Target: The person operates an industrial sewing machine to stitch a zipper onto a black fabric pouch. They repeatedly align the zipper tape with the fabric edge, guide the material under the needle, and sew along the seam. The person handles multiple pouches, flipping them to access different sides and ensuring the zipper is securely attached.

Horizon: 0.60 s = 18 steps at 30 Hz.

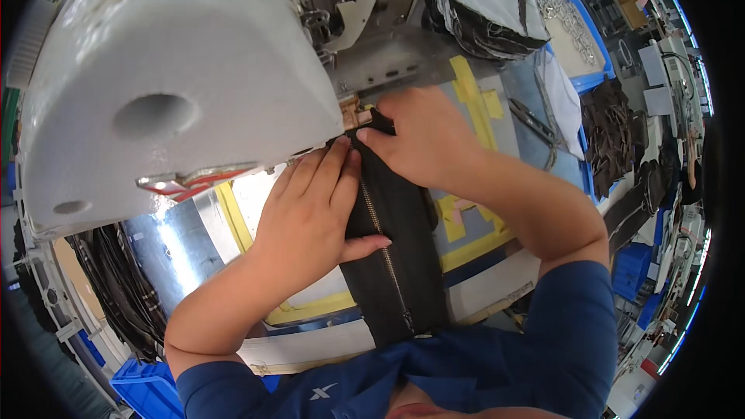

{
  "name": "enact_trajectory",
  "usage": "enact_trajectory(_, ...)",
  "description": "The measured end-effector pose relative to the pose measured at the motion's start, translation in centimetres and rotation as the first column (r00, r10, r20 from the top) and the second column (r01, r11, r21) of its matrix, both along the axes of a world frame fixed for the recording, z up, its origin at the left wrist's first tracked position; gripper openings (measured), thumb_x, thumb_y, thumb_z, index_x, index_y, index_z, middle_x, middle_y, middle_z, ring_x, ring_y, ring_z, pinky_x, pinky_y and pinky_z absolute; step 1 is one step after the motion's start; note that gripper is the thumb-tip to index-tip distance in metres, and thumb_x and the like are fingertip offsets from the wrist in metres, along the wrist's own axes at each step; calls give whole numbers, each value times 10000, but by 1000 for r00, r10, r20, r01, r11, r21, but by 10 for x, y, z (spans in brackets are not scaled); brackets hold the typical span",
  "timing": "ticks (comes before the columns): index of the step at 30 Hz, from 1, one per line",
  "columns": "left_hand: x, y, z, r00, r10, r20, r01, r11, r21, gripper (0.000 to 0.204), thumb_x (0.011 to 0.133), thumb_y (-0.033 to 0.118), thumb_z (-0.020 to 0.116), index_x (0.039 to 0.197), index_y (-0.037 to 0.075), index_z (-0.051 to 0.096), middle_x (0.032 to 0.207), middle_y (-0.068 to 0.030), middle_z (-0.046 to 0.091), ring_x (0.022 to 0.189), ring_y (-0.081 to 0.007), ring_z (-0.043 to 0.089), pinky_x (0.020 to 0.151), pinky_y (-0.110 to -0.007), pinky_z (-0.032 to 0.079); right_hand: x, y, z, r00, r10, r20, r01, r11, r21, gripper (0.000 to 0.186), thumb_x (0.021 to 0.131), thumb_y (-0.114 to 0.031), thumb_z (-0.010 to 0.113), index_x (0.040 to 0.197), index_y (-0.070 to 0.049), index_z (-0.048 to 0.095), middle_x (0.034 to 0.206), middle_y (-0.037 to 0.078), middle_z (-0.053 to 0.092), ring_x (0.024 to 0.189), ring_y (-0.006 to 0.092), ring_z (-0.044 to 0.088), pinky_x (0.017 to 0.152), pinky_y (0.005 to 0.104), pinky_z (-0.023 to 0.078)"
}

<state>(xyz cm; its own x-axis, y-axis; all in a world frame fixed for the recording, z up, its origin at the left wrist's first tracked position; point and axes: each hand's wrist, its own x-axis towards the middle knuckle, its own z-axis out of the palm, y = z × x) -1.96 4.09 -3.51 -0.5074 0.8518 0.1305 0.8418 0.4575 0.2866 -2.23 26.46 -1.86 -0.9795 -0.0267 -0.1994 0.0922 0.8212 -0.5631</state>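
A strip of black fabric [411,252] with a metal-toothed zipper [379,225] runs from my body up to the needle area of a white sewing machine [233,46]. My left hand [306,206] lies flat along the strip's left side, fingers stretched toward the machine and thumb out beside the zipper. At the strip's far end, my right hand [427,136] grips the fabric between thumb and bent fingers, close to the copper-coloured presser foot [355,114]. The zipper's slider [407,316] sits near my shirt. The needle itself is hidden by the machine head.
Yellow tape [473,101] marks the worktop right of the strip. Beyond lie metal thread snips [533,122], a stack of grey-and-black fabric pieces [493,8] and a blue tray [596,81] of small metal parts. Dark fabric pieces [116,287] hang at left above a blue crate [147,388].
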Motion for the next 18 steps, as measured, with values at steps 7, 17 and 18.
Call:
enact_trajectory(7,-1,0,-2,1000,4,16,-4,1000,24,1014,695,600,869,1372,-108,608,1452,-275,580,1308,-437,578,1149,-502,456,0,-1,6,999,21,40,-22,1000,19,300,940,-243,695,919,55,721,948,255,727,985,467,695,918,527,551)
enact_trajectory(17,-2,0,-1,1000,0,27,-1,999,36,1015,681,587,879,1366,-111,606,1440,-276,584,1287,-443,583,1142,-505,460,1,0,3,999,27,25,-28,1000,11,279,935,-222,686,919,54,725,951,259,731,988,466,696,916,532,548)
enact_trajectory(18,-2,1,-1,1000,0,29,-1,999,37,1016,681,586,879,1367,-112,604,1439,-277,584,1284,-445,583,1141,-506,461,0,0,3,999,25,22,-25,1000,5,278,935,-220,685,921,55,724,943,259,730,986,467,695,913,533,546)
